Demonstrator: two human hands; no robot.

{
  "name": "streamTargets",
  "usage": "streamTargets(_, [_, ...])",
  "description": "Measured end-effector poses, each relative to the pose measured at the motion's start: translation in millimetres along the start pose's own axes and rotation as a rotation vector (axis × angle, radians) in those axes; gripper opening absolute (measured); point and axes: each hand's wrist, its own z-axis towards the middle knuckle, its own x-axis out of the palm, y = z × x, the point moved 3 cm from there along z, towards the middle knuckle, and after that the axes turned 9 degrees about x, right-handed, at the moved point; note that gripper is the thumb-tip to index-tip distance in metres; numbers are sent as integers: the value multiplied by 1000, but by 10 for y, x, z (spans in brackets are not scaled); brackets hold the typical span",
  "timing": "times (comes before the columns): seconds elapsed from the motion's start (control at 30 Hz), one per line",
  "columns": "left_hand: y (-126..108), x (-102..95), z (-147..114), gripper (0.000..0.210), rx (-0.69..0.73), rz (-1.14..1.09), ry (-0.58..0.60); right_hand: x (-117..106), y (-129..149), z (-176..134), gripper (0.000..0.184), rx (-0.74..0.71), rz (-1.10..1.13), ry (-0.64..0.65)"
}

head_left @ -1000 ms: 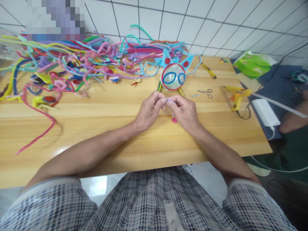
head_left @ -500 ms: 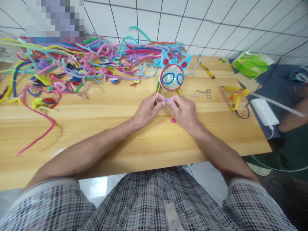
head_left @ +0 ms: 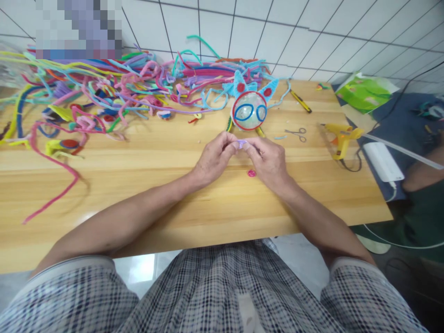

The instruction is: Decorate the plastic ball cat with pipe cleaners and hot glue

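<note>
Both hands are mid-bench, fingertips nearly meeting. Left hand (head_left: 214,156) pinches one end of a small purple piece (head_left: 241,144) between thumb and fingers; right hand (head_left: 269,158) pinches the other end. Purple piece sits between the two thumbs, mostly covered, exact shape can't be told.

Small pink disc (head_left: 251,173) lies on the bench (head_left: 166,212), just left of the right hand, on the near side. Just beyond the hands: figure with a clear round body (head_left: 248,121), red rim, two blue loops on the front, light-blue ears with red dots. Can't tell if anything is inside the body.

Containers: green packet (head_left: 366,92) at the far right corner, contents can't be made out. Clear plastic bag (head_left: 12,74) at the far left edge, blurred, contents unclear.

Right of the figure: scissors (head_left: 297,134), light-blue scrap (head_left: 280,137), yellow cutter (head_left: 301,101) farther back. Yellow glue gun (head_left: 342,138) near the right edge, clear stick (head_left: 405,151) in its rear. Far left: tangled heap of fuzzy stems (head_left: 138,83), many colours.
</note>
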Motion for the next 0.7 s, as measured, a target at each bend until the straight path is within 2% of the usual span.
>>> streamTargets(0.23, [22,137,-84,31,-135,-253,-142,42,2,-53,46,86,117,16])
streamTargets(0.37, [49,206,-132,32,-187,-319,-147,45,8,-67,39,90,109,3])
streamTargets(0.53, [-22,106,-72,21,-25,-53,-87,-11,40,-38,35,-20,-28,-44])
streamTargets(0.7, [-40,-39,26,16,57,117,19,11,-18,-14,39,-81,-87,10])
